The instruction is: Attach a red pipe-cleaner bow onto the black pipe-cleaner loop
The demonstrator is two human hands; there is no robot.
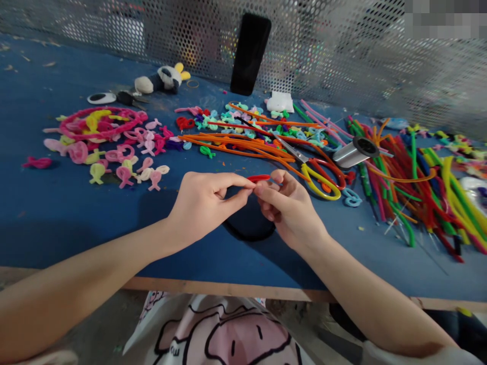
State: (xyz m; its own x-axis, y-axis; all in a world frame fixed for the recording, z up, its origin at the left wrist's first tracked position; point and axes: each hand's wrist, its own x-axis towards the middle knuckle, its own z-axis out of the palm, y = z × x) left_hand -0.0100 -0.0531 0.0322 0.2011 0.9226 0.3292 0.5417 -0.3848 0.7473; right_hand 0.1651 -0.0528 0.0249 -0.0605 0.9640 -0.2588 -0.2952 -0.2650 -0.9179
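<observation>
Handiwork: the left hand [203, 207] pinches a red strip [259, 178]; the right hand [288, 205] curls at its other end, whether gripping I cannot tell. A slack pinch could let the strip slip; scissors [302, 157] just beyond the right hand could nick a straying knuckle.

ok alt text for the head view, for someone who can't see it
The left hand and right hand hold a small red piece at their fingertips over a blue table. Beyond them lie orange strips, scissors and a metallic spool; small looped shapes sit left, and a phone leans behind.
</observation>
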